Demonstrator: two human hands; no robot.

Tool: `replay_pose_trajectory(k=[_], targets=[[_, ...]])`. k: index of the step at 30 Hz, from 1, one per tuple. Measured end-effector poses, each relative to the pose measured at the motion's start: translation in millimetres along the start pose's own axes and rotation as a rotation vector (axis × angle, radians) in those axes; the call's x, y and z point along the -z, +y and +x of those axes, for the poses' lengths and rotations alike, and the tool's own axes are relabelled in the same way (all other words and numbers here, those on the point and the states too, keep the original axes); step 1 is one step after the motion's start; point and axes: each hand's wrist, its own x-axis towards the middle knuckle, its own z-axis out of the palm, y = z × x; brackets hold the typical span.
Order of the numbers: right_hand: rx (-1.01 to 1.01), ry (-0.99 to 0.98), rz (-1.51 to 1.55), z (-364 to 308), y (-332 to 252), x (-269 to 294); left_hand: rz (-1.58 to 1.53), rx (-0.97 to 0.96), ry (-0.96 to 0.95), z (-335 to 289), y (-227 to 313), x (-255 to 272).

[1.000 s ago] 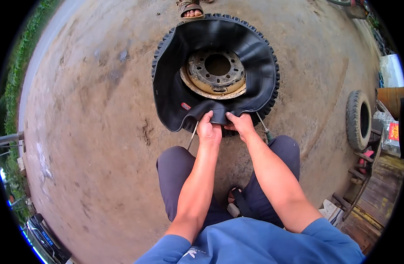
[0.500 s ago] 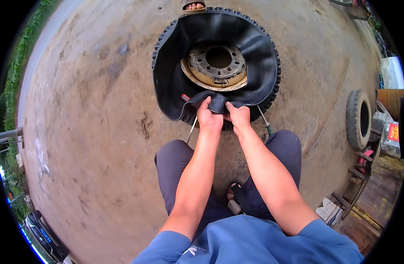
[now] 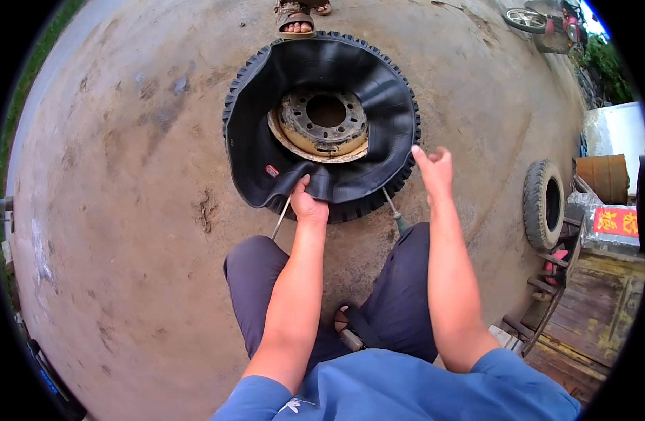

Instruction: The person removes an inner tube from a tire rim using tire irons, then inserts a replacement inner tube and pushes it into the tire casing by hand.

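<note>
A large knobbly tire lies flat on the ground in front of me, with a rusty tan wheel rim in its middle. A wide black rubber tire flap covers the tire's upper side around the rim, and its near edge is rumpled. My left hand grips that near edge, thumb on top. Beside the flap's right edge, my right hand is raised with its thumb apart and fingers loosely bent, holding nothing. Two metal bars stick out from the tire's near side: a left bar and a right bar with a greenish end.
Another person's sandalled foot stands at the tire's far edge. To the right are an upright tire, a rusty drum, wooden boards and a motorbike. My knees flank the near side.
My right hand has let go of the flap's near edge and moved right, to the flap's right side. My left hand keeps its grip. The view has shifted somewhat.
</note>
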Motion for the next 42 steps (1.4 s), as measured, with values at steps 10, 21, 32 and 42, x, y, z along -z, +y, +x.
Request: replay_pose_trajectory(k=[10, 21, 32, 42], targets=[[0.037, -0.188, 0.058, 5.2, 8.0, -24.0, -0.008, 0.037, -0.015, 6.5, 3.2, 10.3], [-0.09, -0.024, 0.412, 63.9, -51.7, -49.4, -0.057, 0.052, -0.033, 13.5, -6.1, 9.1], [1.175, -0.177, -1.045, -2.0, -133.2, -27.1, -0.055, 0.043, -0.012, 7.6, -7.0, 1.4], [0.087, 0.273, -0.184, 187.5, -74.1, -8.1, 0.006, 0.121, -0.037, 0.9, -28.0, -20.9]])
